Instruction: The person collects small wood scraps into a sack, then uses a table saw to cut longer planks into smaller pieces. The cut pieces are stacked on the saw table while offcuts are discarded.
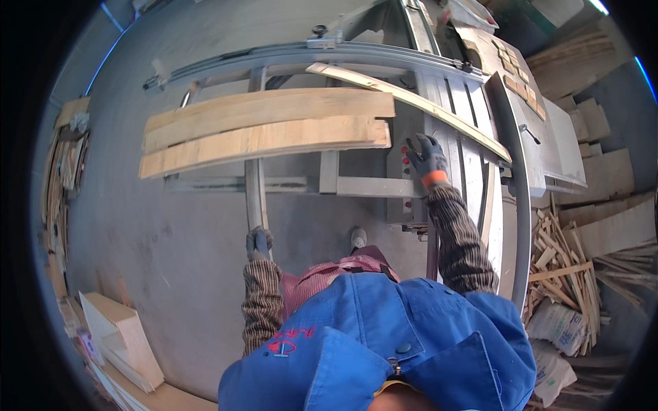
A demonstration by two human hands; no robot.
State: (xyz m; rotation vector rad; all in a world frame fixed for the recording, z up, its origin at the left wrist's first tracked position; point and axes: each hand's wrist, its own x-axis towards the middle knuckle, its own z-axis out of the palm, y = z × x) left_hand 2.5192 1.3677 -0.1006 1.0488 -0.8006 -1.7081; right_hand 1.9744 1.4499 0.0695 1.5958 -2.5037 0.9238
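Observation:
My left hand (259, 244), in a grey glove, is closed around the near end of a metal support bar (255, 195). My right hand (429, 156), gloved in grey with an orange cuff, has its fingers apart and holds nothing. It is over the edge of a sliding table saw, beside a control panel (399, 171) with red buttons; whether a fingertip touches one I cannot tell. Wide wooden boards (267, 127) lie side by side across the metal frame. A long narrow wood strip (411, 103) slants from behind them across the saw table (456, 116).
A long rail (274, 53) with a clamp-like stop (321, 41) crosses the far side. Small wood blocks (524, 89) sit on the right-hand table. Offcuts (558, 267) and white sacks (558, 325) lie at right; a pale wooden box (127, 335) stands lower left.

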